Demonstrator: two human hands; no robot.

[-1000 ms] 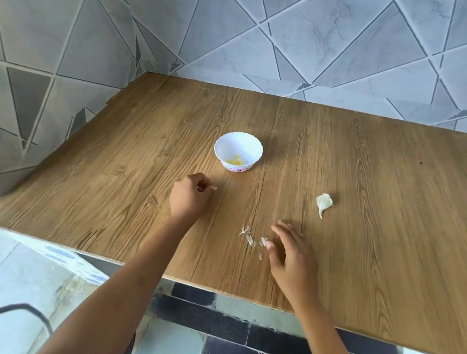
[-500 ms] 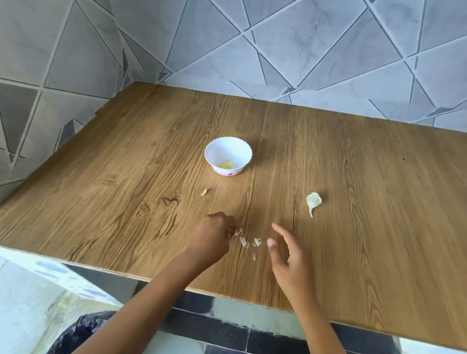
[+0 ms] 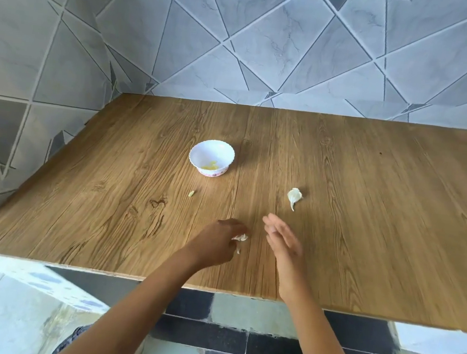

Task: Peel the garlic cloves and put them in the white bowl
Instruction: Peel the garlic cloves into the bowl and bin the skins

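Wooden tabletop [image 3: 370,177], white bowl [image 3: 200,153], tiled wall [image 3: 268,50]

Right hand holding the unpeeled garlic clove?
No, the right hand is open and empty; the unpeeled garlic clove lies on the wooden table beyond its fingertips.

The white bowl [image 3: 200,156] holds yellowish peeled garlic [image 3: 210,166], an unpeeled clove [image 3: 294,197] nearby.
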